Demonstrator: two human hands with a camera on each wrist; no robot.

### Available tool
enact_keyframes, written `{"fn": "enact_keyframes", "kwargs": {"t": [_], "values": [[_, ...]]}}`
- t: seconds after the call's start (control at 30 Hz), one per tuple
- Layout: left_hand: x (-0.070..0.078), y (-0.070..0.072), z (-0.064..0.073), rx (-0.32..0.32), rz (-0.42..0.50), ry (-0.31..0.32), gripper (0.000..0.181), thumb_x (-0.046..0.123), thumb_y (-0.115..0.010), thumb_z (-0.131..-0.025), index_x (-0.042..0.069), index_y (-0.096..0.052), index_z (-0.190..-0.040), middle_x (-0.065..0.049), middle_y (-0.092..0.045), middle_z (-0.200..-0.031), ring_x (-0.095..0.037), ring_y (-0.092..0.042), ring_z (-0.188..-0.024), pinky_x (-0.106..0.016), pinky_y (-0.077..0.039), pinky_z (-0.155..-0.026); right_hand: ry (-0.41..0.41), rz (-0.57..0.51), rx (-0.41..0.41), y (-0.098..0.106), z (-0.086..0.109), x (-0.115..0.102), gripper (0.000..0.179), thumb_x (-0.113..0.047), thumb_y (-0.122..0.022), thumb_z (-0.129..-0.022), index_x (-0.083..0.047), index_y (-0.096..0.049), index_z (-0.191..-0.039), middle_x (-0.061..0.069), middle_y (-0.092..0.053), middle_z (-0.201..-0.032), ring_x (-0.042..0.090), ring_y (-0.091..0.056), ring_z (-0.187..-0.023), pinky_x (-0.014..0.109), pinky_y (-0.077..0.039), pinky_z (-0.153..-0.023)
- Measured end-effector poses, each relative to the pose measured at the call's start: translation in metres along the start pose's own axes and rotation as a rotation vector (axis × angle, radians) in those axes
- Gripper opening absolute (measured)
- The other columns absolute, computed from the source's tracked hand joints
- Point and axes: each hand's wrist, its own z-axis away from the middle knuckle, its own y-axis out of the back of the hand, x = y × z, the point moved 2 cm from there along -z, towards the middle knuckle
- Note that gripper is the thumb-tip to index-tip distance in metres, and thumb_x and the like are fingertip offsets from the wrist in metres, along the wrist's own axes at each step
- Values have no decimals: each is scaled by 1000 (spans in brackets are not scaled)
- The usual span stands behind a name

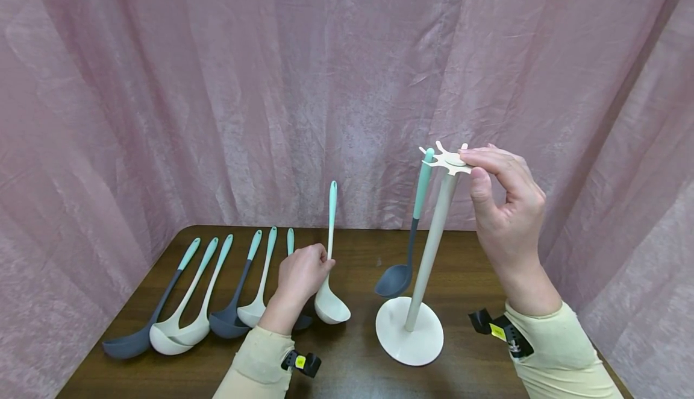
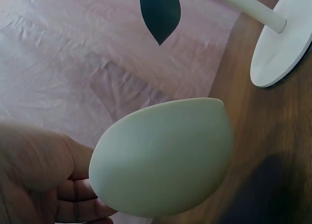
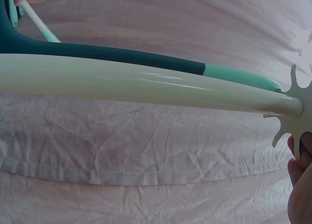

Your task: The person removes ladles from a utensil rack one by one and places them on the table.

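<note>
My left hand grips the shaft of a white ladle with a mint handle, which stands upright, bowl down. In the left wrist view the bowl of this ladle fills the middle, beside the curled fingers. My right hand pinches the edge of the hooked top of a white utensil stand, thumb below and fingers above. A dark grey ladle with a mint handle hangs from a hook on the stand's left side; the right wrist view shows its shaft along the pole.
Several grey and white ladles lie in a row on the left of the brown wooden table, among them a grey ladle at the far left. One more ladle is partly hidden behind my left hand. A pink curtain hangs behind.
</note>
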Motion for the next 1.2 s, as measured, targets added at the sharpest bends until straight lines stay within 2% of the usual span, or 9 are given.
{"fn": "enact_keyframes", "kwargs": {"t": [0.3, 0.53, 0.73, 1.03, 1.2], "values": [[-6, -3, -1, -65, -18, 32, 24, 26, -83, -100, 16, -69, -84, 3, -62, -72, -18, -58, -64, -39, -48, -58, 3, -9, 12, -1, 0, -2, 38, -30, -69, -104, 4, -84, -107, 21, -81, -107, 31, -72, -112, 52, -49, -115], [-12, -8, -2, -109, -30, 59, 25, 27, -82, -101, 16, -69, -83, 2, -62, -72, -18, -58, -64, -38, -47, -58, 0, -11, 11, -1, 0, -3, 39, -32, -69, -105, 4, -83, -108, 21, -81, -108, 25, -71, -115, 52, -49, -115], [-15, -10, -3, -141, -42, 82, 25, 27, -80, -103, 15, -69, -85, 2, -61, -73, -18, -58, -64, -38, -47, -59, 3, -10, 13, -1, 0, -3, 38, -31, -69, -105, 4, -83, -108, 21, -81, -107, 32, -72, -113, 52, -49, -114], [-22, -13, -3, -168, -49, 92, 35, 28, -79, -104, 16, -63, -75, 0, -58, -68, -19, -56, -61, -38, -44, -57, 4, 2, 3, 0, 0, -1, 40, -33, -68, -105, 3, -84, -109, 19, -81, -108, 29, -72, -113, 49, -49, -115], [-27, -13, -3, -182, -56, 111, 38, 29, -79, -104, 16, -63, -71, -1, -57, -66, -20, -55, -60, -37, -43, -56, 3, -1, 0, 0, 0, 0, 40, -33, -68, -105, 3, -84, -109, 19, -81, -109, 32, -72, -113, 48, -49, -115]]}}
